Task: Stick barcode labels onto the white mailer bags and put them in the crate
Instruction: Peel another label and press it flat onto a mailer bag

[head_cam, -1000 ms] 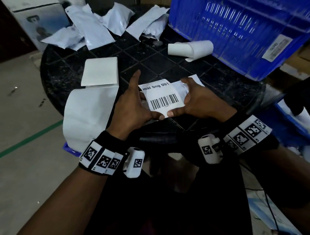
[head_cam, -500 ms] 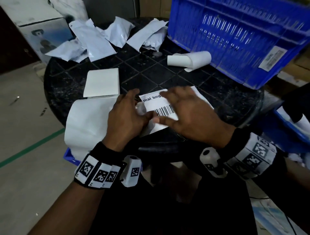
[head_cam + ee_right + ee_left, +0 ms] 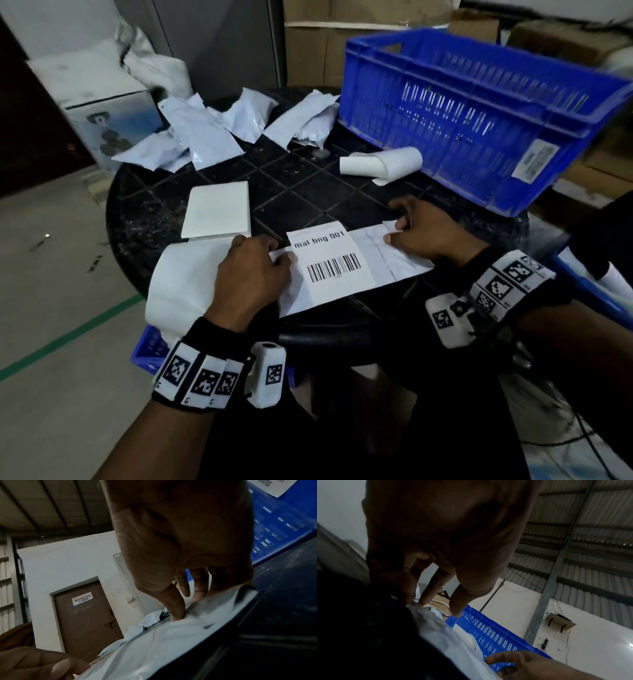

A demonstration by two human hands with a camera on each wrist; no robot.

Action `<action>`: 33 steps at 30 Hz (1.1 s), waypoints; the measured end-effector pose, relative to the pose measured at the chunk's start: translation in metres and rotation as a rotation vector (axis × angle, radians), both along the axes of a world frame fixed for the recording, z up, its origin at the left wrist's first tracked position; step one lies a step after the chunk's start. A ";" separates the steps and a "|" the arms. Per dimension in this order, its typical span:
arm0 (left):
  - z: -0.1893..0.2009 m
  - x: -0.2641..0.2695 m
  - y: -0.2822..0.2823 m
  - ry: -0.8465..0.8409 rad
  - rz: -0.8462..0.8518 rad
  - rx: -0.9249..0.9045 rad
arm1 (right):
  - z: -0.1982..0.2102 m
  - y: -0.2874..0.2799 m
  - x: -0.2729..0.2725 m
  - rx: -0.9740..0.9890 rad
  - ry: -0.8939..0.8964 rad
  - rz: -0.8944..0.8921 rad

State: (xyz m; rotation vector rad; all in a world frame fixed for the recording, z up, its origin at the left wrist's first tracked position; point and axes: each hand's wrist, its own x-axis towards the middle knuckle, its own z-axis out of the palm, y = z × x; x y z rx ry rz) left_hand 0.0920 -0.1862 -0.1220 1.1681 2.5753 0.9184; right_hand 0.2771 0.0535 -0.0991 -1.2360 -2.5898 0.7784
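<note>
A white mailer bag (image 3: pixel 387 260) lies flat at the near edge of the black round table (image 3: pixel 308 192). A barcode label (image 3: pixel 329 263) reading "mal bng 001" sits on its middle. My left hand (image 3: pixel 279 253) holds the bag's left end with curled fingers, thumb on top. My right hand (image 3: pixel 394 231) pinches the bag's right end. In the right wrist view the thumb and fingertips bear down on the bag (image 3: pixel 171 642). The left wrist view shows fingertips on the bag (image 3: pixel 440 635). The blue crate (image 3: pixel 462 113) stands at the back right; its inside is hidden.
Several loose white mailers (image 3: pixel 205 137) are piled at the table's back left. A curled label roll (image 3: pixel 380 164) lies in front of the crate. A white sheet stack (image 3: pixel 217 209) and a long white strip (image 3: pixel 181 281) lie at the left. Cardboard boxes stand behind.
My hands have moved apart from the label to the two ends of the bag. The bag now lies spread flat with the whole label showing.
</note>
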 end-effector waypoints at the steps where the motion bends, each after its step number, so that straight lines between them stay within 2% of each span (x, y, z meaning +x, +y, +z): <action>1: 0.000 0.002 0.000 -0.006 0.002 0.003 | -0.001 -0.002 0.003 0.001 0.008 0.008; 6: 0.014 0.016 -0.007 -0.053 0.004 -0.018 | -0.003 -0.008 0.029 -0.009 0.110 0.028; 11: 0.016 0.029 -0.016 -0.192 -0.068 -0.086 | -0.011 -0.025 0.071 0.020 0.190 0.011; 15: 0.016 0.050 -0.025 -0.177 -0.135 -0.128 | -0.020 -0.049 0.103 -0.011 0.274 -0.045; 17: 0.016 0.057 -0.026 -0.150 -0.151 -0.136 | -0.020 -0.061 0.111 0.117 0.254 -0.065; 19: 0.014 0.056 -0.025 -0.140 -0.119 -0.106 | -0.019 -0.078 0.111 0.337 0.257 -0.053; 21: 0.013 0.054 -0.021 -0.165 -0.081 -0.064 | -0.019 -0.104 0.101 0.474 0.284 0.054; 23: 0.013 0.052 -0.017 -0.182 -0.065 -0.053 | -0.023 -0.137 0.085 0.479 0.213 0.233; 26: 0.014 0.051 -0.015 -0.190 -0.070 -0.047 | -0.036 -0.177 0.069 0.508 -0.028 0.410; 28: 0.011 0.048 -0.015 -0.178 -0.073 -0.027 | -0.044 -0.188 0.065 0.519 -0.129 0.419; 33: 0.004 0.044 -0.014 -0.175 -0.040 -0.009 | -0.049 -0.181 0.070 0.509 -0.254 0.412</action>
